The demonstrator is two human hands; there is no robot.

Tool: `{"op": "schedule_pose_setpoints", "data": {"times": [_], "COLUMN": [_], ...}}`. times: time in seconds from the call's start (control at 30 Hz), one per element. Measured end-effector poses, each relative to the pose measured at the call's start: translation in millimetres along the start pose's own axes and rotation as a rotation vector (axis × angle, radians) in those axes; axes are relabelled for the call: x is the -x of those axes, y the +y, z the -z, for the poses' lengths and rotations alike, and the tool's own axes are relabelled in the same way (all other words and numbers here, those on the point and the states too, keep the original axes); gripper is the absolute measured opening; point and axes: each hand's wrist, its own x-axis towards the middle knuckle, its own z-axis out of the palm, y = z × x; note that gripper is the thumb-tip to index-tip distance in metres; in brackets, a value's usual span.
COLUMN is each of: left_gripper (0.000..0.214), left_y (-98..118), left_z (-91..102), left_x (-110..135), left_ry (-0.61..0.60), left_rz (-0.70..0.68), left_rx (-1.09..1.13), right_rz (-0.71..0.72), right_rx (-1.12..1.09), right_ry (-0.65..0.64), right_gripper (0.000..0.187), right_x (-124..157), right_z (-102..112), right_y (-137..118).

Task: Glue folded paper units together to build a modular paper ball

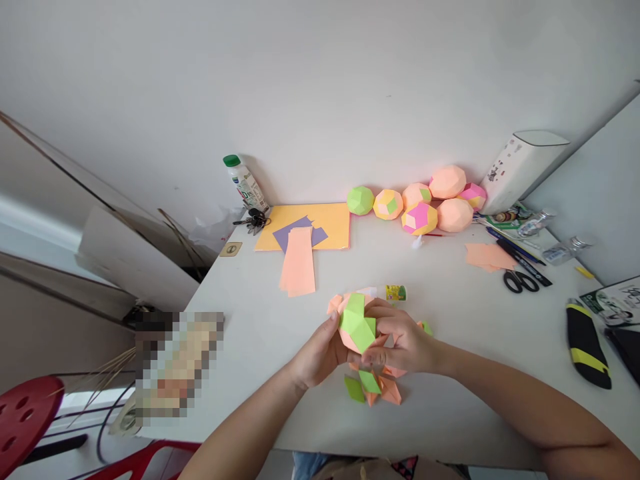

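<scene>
Pieces of folded green and peach paper (pixel 369 381) lie near the front edge of the white table (pixel 240 340). Over them, the left hand (pixel 320 350) and right hand (pixel 401 339) curl around a green-and-peach paper ball (pixel 357 325), though some fingertips seem hidden behind it. Just beyond lies a small tube (pixel 396 293). Tabletop stretches sideways between hands and scissors (pixel 520 282), well apart; peach strips (pixel 300 263) lie farther left. Faceted balls (pixel 420 219) line the back edge.
</scene>
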Motion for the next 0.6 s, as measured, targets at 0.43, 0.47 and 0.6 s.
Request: {"op": "schedule_pose_setpoints", "data": {"times": [0.43, 0.47, 0.6], "left_gripper": [0.054, 0.052, 0.054], "left_y": [-5.7, -5.1, -2.4], "left_z": [7.3, 6.7, 3.6], "left_x": [4.4, 3.8, -0.3], "left_ry": [0.144, 0.129, 0.102], "left_rz": [-0.189, -0.164, 0.022], "left_rx": [-0.142, -0.132, -0.067], "right_rz": [-0.231, -0.239, -0.336], "right_rx": [-0.098, -0.113, -0.238], "right_ry": [-0.052, -0.074, -0.212], "right_gripper": [0.022, 0.024, 0.041], "right_x": [-1.2, -1.1, 1.1], "right_z": [4.3, 4.7, 7.2], "right_y": [-5.9, -6.4, -8.4]}}
